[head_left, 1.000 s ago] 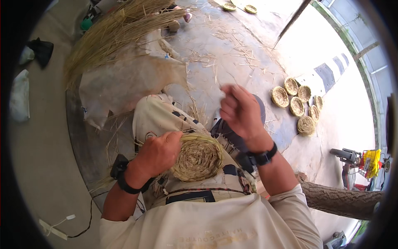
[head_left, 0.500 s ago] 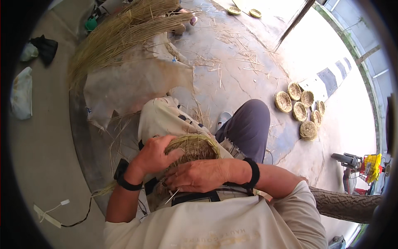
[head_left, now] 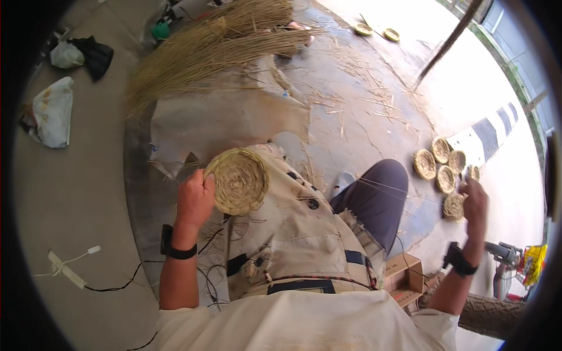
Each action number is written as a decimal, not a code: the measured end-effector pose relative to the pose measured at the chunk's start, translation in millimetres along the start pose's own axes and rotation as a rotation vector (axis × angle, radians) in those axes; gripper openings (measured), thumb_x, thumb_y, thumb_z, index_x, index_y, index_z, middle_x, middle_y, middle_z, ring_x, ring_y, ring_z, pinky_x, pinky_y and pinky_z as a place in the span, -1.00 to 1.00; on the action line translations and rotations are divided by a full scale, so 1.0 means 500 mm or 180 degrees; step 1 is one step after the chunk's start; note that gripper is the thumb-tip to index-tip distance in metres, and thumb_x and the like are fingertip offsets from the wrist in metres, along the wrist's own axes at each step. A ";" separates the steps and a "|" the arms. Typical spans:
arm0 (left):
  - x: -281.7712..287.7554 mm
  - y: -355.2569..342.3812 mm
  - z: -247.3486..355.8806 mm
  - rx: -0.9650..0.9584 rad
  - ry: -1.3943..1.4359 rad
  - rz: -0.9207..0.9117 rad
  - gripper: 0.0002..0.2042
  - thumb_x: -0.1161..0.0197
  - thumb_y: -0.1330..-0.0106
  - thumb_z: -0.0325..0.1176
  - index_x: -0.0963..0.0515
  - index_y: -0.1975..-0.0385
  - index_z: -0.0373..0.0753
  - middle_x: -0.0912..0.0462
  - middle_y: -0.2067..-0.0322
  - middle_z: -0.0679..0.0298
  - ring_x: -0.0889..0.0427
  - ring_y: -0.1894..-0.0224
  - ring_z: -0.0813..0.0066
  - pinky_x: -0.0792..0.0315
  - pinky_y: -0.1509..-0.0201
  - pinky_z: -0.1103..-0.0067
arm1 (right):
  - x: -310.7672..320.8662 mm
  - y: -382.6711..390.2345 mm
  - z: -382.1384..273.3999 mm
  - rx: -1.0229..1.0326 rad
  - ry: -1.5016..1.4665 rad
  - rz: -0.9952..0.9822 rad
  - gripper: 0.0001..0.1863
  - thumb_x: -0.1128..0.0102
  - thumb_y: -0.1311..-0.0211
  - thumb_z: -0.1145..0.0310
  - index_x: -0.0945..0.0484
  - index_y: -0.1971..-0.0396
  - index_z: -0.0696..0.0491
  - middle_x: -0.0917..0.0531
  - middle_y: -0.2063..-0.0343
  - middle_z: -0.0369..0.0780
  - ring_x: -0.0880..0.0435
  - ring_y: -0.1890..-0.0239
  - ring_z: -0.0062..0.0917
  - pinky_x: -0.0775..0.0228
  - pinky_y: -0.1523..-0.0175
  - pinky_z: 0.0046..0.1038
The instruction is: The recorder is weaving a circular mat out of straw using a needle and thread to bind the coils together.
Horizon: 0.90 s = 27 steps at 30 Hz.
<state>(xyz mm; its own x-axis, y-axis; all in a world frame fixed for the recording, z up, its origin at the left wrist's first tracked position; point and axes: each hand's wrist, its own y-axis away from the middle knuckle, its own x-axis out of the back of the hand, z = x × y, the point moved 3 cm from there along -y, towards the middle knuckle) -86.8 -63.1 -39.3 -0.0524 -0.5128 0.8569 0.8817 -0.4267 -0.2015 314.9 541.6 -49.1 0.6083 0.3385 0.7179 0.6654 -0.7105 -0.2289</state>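
Note:
My left hand [head_left: 196,199] grips the left edge of a round straw basket [head_left: 239,181], thumb on its near face. The basket is tilted up over my left thigh, its coiled spiral face toward me. Far out to the right, my right hand [head_left: 475,202] is raised and closed, somewhat blurred. Thin pale strands [head_left: 386,190] stretch across my right knee toward it; their ends at the basket and in the fingers are hard to make out. A beige cloth [head_left: 293,234] covers my lap.
Several finished-looking straw baskets [head_left: 445,178] sit on the ground beyond my right hand. A large straw bundle [head_left: 205,52] lies at the far left on a sheet [head_left: 228,120]. Straw scraps [head_left: 374,93] litter the floor. A cardboard box [head_left: 404,278] and tree trunk [head_left: 492,316] are near right.
The basket has been lifted off my lap and turned, its spiral face now showing. My right hand has swung from beside the basket far out to the right, with strands drawn out.

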 end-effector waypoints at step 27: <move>-0.048 0.047 0.246 -0.0648 0.0696 -0.0401 -0.81 -0.27 -0.41 -0.43 -0.62 0.09 -0.40 -0.71 0.29 -0.15 -0.71 0.22 -0.24 -0.59 0.17 0.17 | -0.431 0.202 -0.624 0.1613 -0.0889 -0.1893 -0.90 -0.30 -0.36 0.41 -0.63 0.20 0.09 -0.65 0.59 -0.07 -0.71 0.54 -0.08 -0.55 0.45 -0.12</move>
<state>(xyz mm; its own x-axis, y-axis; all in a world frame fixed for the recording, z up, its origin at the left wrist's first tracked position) -7.1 30.9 -6.5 -0.2740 -0.5852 0.7632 0.7511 -0.6259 -0.2102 116.0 204.6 -21.7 0.1341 0.7582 0.6381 0.9836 -0.0232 -0.1791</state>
